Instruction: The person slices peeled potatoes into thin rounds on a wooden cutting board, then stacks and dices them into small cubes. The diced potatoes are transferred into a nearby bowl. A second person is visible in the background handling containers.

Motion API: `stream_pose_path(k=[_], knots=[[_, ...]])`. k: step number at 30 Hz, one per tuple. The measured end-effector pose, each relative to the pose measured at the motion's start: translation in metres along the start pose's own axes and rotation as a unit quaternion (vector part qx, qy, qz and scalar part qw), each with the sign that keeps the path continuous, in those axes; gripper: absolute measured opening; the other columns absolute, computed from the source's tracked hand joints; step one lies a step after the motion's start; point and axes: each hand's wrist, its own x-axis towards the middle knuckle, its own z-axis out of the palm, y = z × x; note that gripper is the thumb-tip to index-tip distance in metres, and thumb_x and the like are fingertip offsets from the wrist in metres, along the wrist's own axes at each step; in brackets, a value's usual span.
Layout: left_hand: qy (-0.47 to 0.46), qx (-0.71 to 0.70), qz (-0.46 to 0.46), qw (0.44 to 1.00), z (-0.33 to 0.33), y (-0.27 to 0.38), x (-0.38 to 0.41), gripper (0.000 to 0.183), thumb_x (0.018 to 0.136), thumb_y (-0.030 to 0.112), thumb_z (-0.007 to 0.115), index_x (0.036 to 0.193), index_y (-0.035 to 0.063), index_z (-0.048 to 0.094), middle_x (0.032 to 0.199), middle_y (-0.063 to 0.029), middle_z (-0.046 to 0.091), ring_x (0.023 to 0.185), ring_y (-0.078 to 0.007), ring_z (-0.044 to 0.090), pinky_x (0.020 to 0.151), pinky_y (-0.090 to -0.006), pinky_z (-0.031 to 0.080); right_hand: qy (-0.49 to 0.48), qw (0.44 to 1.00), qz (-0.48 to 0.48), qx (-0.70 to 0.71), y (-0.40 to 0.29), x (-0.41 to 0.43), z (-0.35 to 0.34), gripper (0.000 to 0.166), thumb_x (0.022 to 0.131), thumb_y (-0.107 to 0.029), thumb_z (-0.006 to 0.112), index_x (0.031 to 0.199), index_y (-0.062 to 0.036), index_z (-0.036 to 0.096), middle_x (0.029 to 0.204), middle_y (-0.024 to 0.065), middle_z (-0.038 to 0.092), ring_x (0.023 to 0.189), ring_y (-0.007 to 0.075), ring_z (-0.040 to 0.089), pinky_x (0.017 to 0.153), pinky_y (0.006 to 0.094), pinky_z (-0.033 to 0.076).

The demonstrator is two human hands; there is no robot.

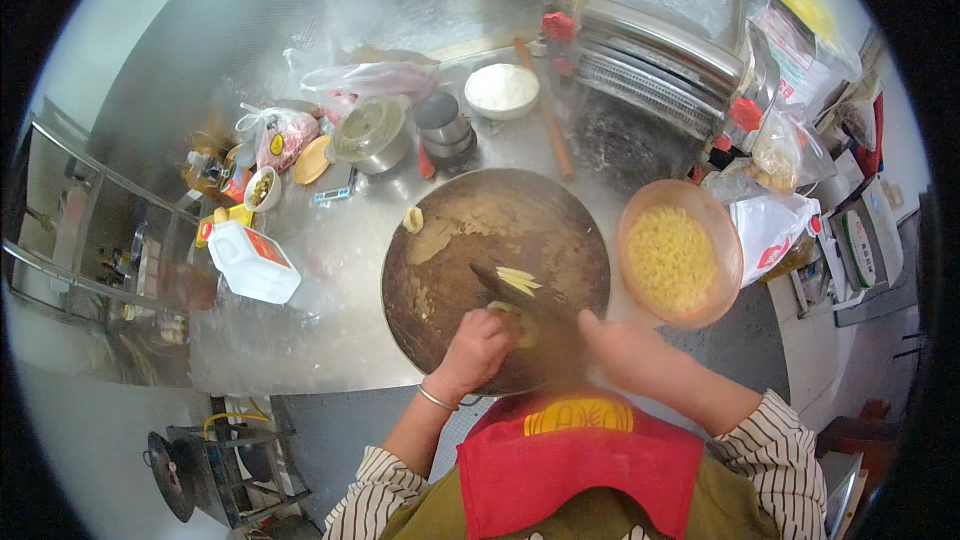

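Observation:
A round wooden chopping board (457, 240) lies before me at the table's front edge. My right hand (630, 349) grips a knife (544, 307), its broad dark blade blurred and slanting across the board's near half. Curled fingers of my left hand (480, 341) press on a pale vegetable piece (527, 331), partly hidden by the hand and the blur. Just beyond the blade lie several pale yellow cut strips (517, 280). One more pale chunk (412, 220) sits at the board's far left rim.
Right of the board stands a bowl (628, 221) of yellow diced pieces (671, 262). Behind are a rolling pin (553, 127), a bowl of white powder (501, 90) and a steel dough-rolling machine (652, 52). A white plastic jug (251, 262) and a digital scale (334, 187) occupy the left.

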Motion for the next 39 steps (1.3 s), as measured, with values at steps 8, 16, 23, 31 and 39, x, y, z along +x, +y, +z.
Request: stream_pose_path(k=[8, 16, 23, 31, 39], knots=[[-0.018, 0.036, -0.015, 0.999, 0.014, 0.004, -0.007, 0.028, 0.072, 0.006, 0.056, 0.1, 0.0053, 0.059, 0.111, -0.0105, 0.058, 0.105, -0.0294, 0.052, 0.086, -0.0395, 0.043, -0.025, 0.999, 0.002, -0.035, -0.01, 0.0, -0.01, 0.026, 0.074, 0.001, 0.052, 0.097, -0.0003, 0.04, 0.074, 0.0212, 0.063, 0.071, 0.0392, 0.064, 0.058, 0.0463, 0.05], [-0.018, 0.072, -0.061, 0.995, 0.021, 0.006, -0.009, 0.029, 0.074, 0.007, 0.052, 0.102, 0.0029, 0.058, 0.112, -0.0121, 0.058, 0.105, -0.03, 0.051, 0.087, -0.0406, 0.041, -0.001, 0.998, -0.031, -0.063, -0.017, -0.011, -0.022, 0.027, 0.075, 0.0, 0.053, 0.097, -0.0009, 0.039, 0.075, 0.0199, 0.063, 0.071, 0.0388, 0.064, 0.059, 0.0456, 0.05], [-0.017, 0.065, -0.052, 0.996, 0.018, 0.005, -0.006, 0.029, 0.074, 0.007, 0.053, 0.102, 0.0028, 0.059, 0.108, -0.0119, 0.059, 0.103, -0.0296, 0.052, 0.087, -0.0408, 0.042, -0.019, 0.999, -0.013, -0.042, -0.01, -0.005, -0.005, 0.024, 0.078, -0.002, 0.052, 0.098, -0.0017, 0.039, 0.077, 0.02, 0.063, 0.07, 0.0385, 0.064, 0.057, 0.0471, 0.05], [-0.017, 0.057, -0.07, 0.996, 0.02, 0.005, -0.011, 0.028, 0.074, 0.006, 0.053, 0.102, 0.0022, 0.059, 0.105, -0.0123, 0.059, 0.099, -0.0303, 0.053, 0.085, -0.0409, 0.043, -0.022, 0.999, -0.018, -0.031, -0.015, -0.009, 0.0, 0.018, 0.081, -0.005, 0.049, 0.097, -0.0015, 0.04, 0.078, 0.0202, 0.063, 0.07, 0.0387, 0.064, 0.058, 0.0466, 0.051], [-0.004, 0.049, -0.083, 0.995, 0.025, 0.005, -0.018, 0.024, 0.072, 0.006, 0.055, 0.095, 0.0026, 0.059, 0.097, -0.012, 0.058, 0.09, -0.0309, 0.053, 0.079, -0.0404, 0.044, -0.016, 0.998, -0.037, -0.049, -0.02, -0.01, -0.001, 0.017, 0.083, -0.006, 0.049, 0.096, -0.0005, 0.04, 0.077, 0.02, 0.063, 0.068, 0.0371, 0.065, 0.057, 0.0453, 0.052]])
